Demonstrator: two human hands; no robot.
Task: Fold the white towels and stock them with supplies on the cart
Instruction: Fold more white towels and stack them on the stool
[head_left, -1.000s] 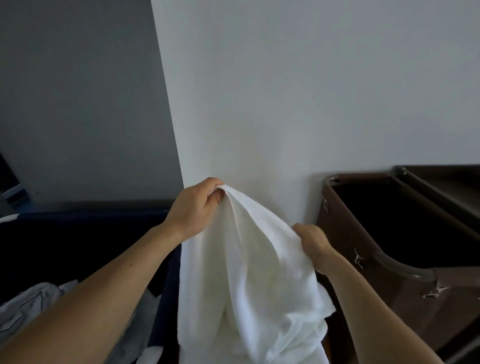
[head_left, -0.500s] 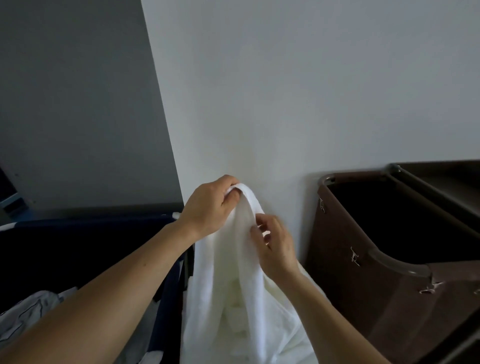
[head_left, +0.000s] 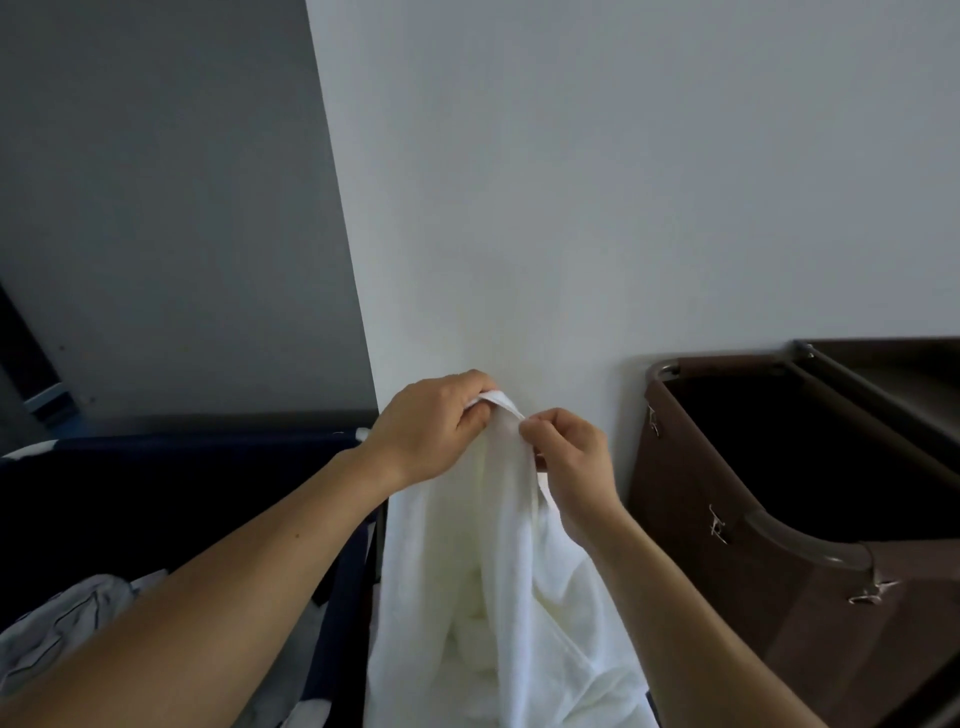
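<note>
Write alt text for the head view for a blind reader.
The left hand and right hand hold the top edge of a white towel that hangs before a white wall. A brown cart bag stands right, a dark blue bin left.

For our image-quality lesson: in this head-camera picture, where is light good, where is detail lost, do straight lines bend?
Head view: white towel and white wall evenly lit, no glare; dark blue bin and the inside of the brown hamper sink into shadow; the wall's corner leans: wide-angle distortion.

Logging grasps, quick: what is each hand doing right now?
Left hand: closed, gripping the white towel.
Right hand: closed, pinching the same towel.
</note>
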